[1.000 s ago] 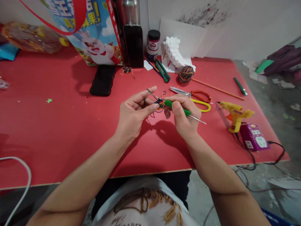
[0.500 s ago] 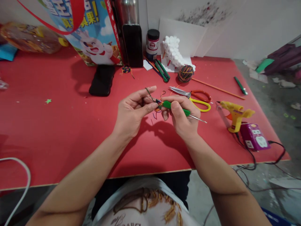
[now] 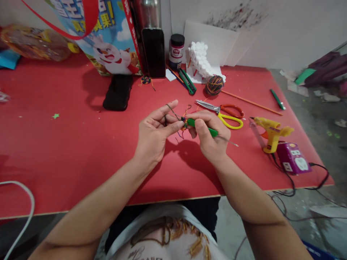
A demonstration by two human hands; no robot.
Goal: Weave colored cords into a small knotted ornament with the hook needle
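Observation:
My left hand (image 3: 154, 133) pinches a small multicoloured piece of yarn work (image 3: 184, 122) between thumb and fingers, with a dark strand looped over its raised index finger. In my right hand (image 3: 213, 135) is a green-handled crochet hook (image 3: 202, 127); the handle's front end meets the yarn work, and a thin metal tip sticks out behind the hand. Loose yarn ends hang below the piece. Behind my right hand lie scissors (image 3: 230, 115) with one red and one yellow handle. The yarn ball (image 3: 214, 85) rests farther back.
On the red table (image 3: 67, 155) are a black phone (image 3: 118, 92), an upright phone (image 3: 153, 53), a jar (image 3: 176, 52), a green cutter (image 3: 187, 81) and an orange stick (image 3: 252, 102). A yellow glue gun (image 3: 272, 131) and purple power box (image 3: 294, 157) stand right.
My left hand and the yarn work have shifted slightly right and down. The hook's handle has moved a little left, and the strand sits differently at my left index finger.

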